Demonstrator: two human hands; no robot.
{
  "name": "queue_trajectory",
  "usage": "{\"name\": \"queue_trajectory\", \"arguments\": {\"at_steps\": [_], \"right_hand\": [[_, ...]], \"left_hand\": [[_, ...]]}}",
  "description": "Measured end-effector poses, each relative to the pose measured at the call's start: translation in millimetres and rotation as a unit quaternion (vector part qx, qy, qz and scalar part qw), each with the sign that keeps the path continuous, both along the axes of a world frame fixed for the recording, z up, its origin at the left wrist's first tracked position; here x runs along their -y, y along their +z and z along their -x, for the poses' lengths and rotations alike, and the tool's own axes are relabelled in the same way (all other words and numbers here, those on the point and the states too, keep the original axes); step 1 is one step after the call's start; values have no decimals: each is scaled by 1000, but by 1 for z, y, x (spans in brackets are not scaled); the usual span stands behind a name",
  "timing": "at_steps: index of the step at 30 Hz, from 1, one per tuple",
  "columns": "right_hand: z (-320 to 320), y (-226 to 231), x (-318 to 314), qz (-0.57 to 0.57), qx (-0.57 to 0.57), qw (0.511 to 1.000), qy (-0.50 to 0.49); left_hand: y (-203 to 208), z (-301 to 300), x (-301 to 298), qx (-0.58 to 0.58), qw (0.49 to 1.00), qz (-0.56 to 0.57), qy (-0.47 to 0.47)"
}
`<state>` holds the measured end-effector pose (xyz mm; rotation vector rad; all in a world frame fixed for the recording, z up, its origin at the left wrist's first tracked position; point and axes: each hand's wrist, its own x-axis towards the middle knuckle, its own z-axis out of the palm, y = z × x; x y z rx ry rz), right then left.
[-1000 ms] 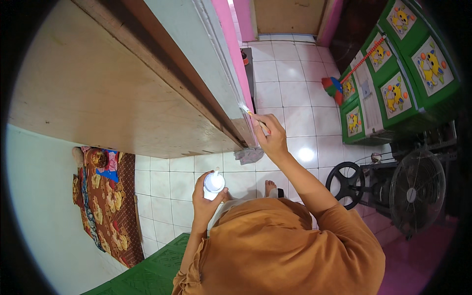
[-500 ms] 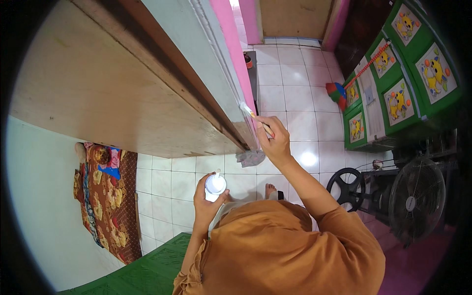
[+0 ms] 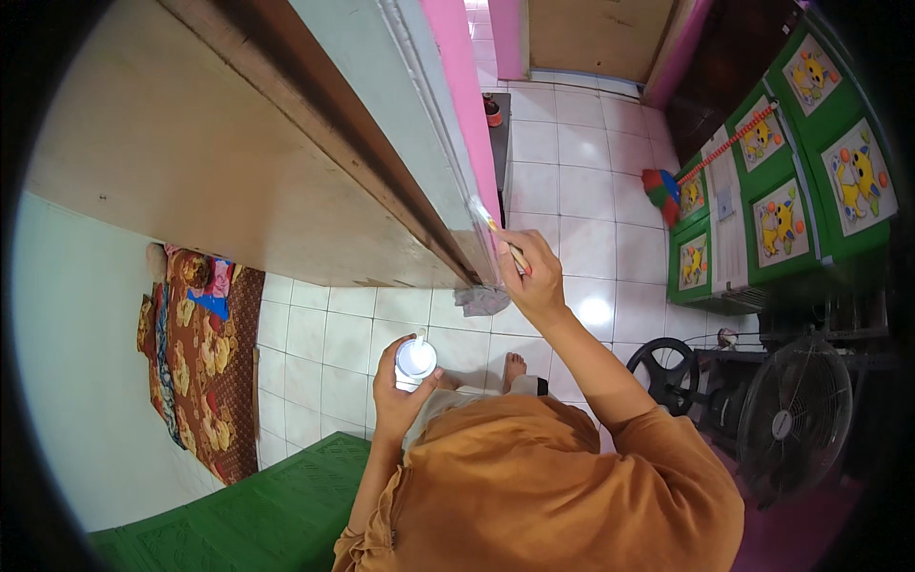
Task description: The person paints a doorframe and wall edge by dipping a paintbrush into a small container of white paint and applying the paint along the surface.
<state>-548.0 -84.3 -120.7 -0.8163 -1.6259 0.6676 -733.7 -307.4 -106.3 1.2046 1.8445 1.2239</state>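
In my right hand (image 3: 534, 272) is a paintbrush (image 3: 518, 255), its handle pinched between the fingers. White-coated bristles touch the edge of the door frame (image 3: 419, 114), close to the border with the pink wall (image 3: 461, 86). Lower down and to the left, my left hand (image 3: 400, 389) is wrapped round a small cup of white paint (image 3: 416, 358). A short white stick or similar piece stands at the cup's far rim; I cannot tell exactly what it is. The lower part of the frame looks greyish and unpainted beside the bristles.
A brown wooden door (image 3: 172, 172) fills the left. A grey rag (image 3: 482, 301) lies at the frame's foot on white tiles. Green drawers (image 3: 734, 278) with a colourful duster (image 3: 661, 195), a fan (image 3: 796, 419) and a black steering wheel (image 3: 664, 367) stand right. A patterned mattress (image 3: 219, 381) lies left.
The brush stays against the frame edge, with my right hand shifted only slightly. The whole view has turned a little, and my left hand still holds the cup.
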Motion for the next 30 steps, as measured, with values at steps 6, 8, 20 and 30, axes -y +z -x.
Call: {"name": "queue_trajectory", "arguments": {"at_steps": [6,8,20,30], "right_hand": [[-16,-47,-5,78,81,994,18],[-13,-40,-10,39,81,996,17],[28,-31,98,66,76,995,-25],[94,-80,120,88,167,982,1]], "left_hand": [[-2,-25,9,31,999,8,6],[-4,-30,15,15,1000,-1,3],[12,46,97,0,1000,-30,-1],[6,91,152,-11,999,-40,12]]}}
